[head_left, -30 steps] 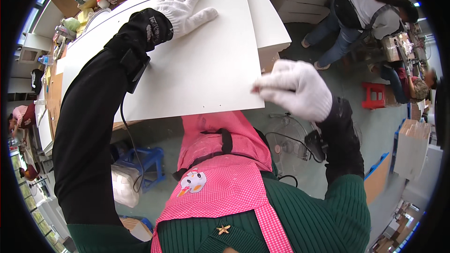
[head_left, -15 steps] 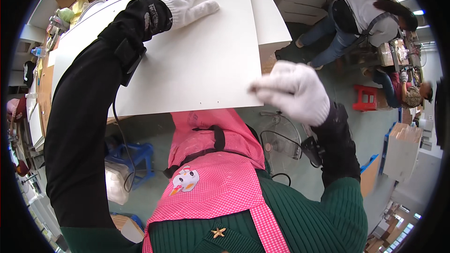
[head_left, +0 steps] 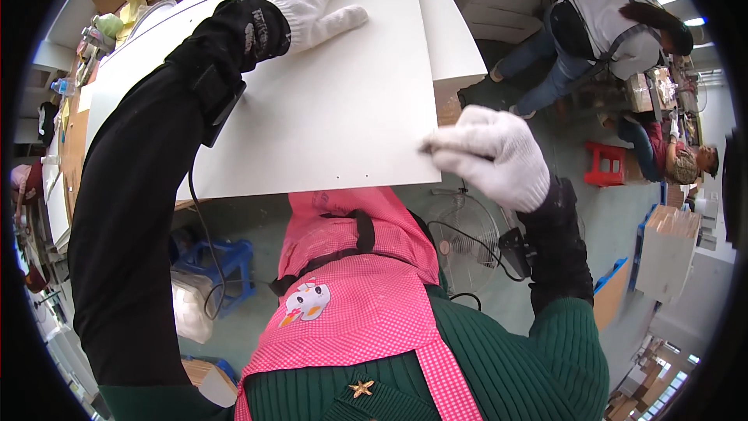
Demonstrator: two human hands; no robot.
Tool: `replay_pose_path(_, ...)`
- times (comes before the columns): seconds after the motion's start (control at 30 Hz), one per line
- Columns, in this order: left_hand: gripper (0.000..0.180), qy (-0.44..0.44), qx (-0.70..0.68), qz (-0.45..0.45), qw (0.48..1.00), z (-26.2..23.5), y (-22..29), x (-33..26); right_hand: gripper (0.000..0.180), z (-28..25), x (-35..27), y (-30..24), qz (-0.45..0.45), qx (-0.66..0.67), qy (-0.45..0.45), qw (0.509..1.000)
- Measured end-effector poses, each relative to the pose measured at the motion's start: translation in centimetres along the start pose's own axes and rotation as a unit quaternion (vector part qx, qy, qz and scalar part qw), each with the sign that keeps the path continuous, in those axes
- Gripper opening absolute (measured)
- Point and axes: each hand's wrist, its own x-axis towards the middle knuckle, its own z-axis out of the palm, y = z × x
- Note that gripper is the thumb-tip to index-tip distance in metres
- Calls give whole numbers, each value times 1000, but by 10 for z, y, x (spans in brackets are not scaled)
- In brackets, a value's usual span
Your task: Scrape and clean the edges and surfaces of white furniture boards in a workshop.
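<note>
A white flat panel point(head_left: 327, 109) with small holes near its front edge lies on top of a larger white board point(head_left: 448, 39). My left hand point(head_left: 308, 8), in a white knit glove, rests on the panel's far part with its fingers spread. At the panel's right edge, toward the near corner, is my gloved right hand point(head_left: 499, 152). Its fingers are pinched together, and a small dark bit shows at their tips; what it is I cannot make out. The fingertips are close to the edge, or touching it.
A standing fan point(head_left: 467, 238) and a blue plastic stool point(head_left: 230, 265) are on the floor below the panel. To the right are a red stool point(head_left: 605, 164), a stack of boards point(head_left: 666, 253) and a co-worker point(head_left: 600, 23). Clutter lines the bench point(head_left: 82, 121) at left.
My right hand stays by the panel's right edge, its pinched fingertips shifted only slightly. My left hand keeps its flat place on the panel. The view has moved a little.
</note>
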Motion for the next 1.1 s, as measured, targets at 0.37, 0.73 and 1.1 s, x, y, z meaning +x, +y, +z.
replay_pose_path(0.37, 79, -41, -73, 17, 996, -25, 2, -14, 24, -37, 50, 23, 46, -14, 155, 987)
replay_pose_path(0.73, 79, -18, -132, 14, 991, -13, -6, -10, 24, -16, 90, 39, -158, -161, 86, 970)
replay_pose_path(1.1, 71, 17, -85, 90, 992, -26, 3, 6, 20, 7, -69, 30, 56, 28, 86, 994)
